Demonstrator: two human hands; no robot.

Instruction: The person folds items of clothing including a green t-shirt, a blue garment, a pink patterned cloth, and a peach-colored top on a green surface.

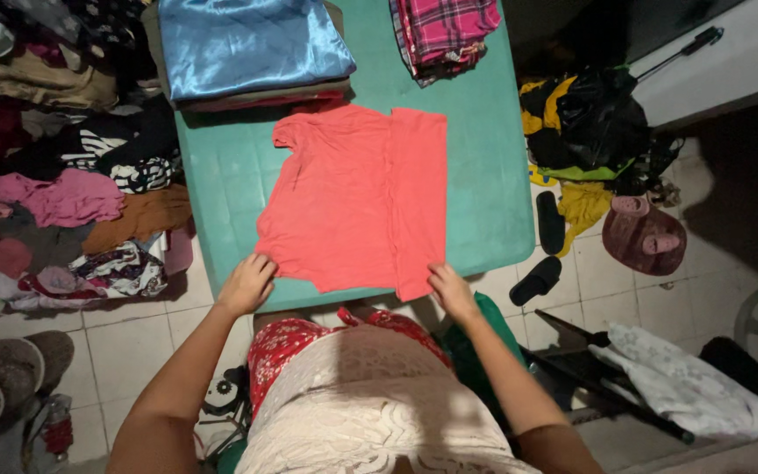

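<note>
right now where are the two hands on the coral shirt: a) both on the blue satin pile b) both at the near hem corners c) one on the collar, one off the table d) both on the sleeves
b: the left hand and right hand each rest on a near bottom corner of the coral shirt, spread on the green table.

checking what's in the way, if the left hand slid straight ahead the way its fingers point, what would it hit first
The left hand already rests on the near hem of the coral t-shirt, so it would ride over that shirt first. Beyond it, probably the folded blue satin cloth, though depth is hard to judge.
</note>
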